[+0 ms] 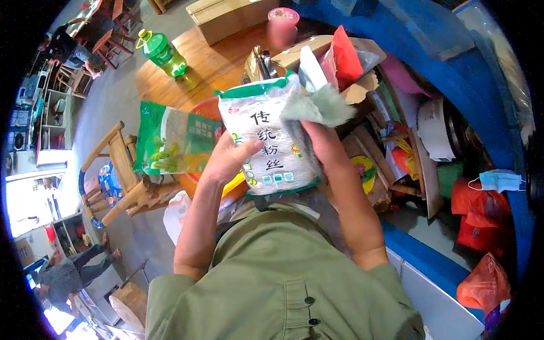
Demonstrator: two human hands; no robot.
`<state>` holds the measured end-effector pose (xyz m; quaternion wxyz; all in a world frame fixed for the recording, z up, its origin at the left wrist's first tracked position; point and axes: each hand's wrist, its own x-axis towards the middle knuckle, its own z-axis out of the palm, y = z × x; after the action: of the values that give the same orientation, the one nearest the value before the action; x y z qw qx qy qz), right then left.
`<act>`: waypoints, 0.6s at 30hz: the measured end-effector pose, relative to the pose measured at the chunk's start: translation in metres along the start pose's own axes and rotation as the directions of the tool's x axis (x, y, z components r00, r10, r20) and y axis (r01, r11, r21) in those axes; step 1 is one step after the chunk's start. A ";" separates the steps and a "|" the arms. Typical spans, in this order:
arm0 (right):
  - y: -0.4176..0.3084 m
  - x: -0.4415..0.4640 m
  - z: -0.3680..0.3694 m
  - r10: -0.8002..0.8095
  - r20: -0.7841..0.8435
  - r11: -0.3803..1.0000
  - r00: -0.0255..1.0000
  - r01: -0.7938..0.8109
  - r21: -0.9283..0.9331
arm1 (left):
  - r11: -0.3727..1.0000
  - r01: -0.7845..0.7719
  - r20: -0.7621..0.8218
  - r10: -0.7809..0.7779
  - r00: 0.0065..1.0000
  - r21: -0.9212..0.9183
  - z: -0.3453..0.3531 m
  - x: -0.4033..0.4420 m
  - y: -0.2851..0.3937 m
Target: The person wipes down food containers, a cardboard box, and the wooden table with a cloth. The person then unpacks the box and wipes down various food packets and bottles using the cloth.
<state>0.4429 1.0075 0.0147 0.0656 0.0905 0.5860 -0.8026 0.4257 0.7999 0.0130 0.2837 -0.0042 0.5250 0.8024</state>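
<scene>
A white and green bag of vermicelli (271, 158) with large dark characters is upright in front of my chest. My left hand (233, 156) grips its left edge, thumb across the front. At the bag's upper right, my right hand (318, 136) has a grey-green cloth (324, 106), blurred by motion, against the bag. The cloth and the bag hide most of that hand's fingers. Just left of the bag lies another green packet (175, 139) with a clear front, over a red basin (208, 107) that is mostly covered.
On the wooden table (204, 68) stand a green-capped bottle (163, 54), a long cardboard box (229, 20) and a pink tub (283, 17). An open carton (362, 85) holds packets. A bamboo chair (116, 164) is at left; a person (71, 275) stands beyond. Cluttered shelves (391, 147) are at right.
</scene>
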 end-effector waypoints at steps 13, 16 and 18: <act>0.025 -0.023 0.010 -0.559 0.131 0.653 0.819 0.532 -0.538 | 0.751 -0.435 0.000 0.501 0.866 0.497 0.030 0.007 -0.046; 0.032 -0.022 0.025 -0.524 0.294 0.684 0.799 0.601 -0.414 | 0.972 -0.233 0.048 0.232 0.971 0.013 0.032 -0.001 -0.039; 0.038 -0.015 0.024 -0.516 0.304 0.689 0.801 0.599 -0.408 | 0.975 -0.190 0.086 0.201 0.976 -0.119 0.029 -0.005 -0.035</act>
<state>0.4637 0.9732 -0.0098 -0.1132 -0.1783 0.7595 -0.6152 0.4549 0.8320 -0.0020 0.2279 0.0713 0.4635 0.8533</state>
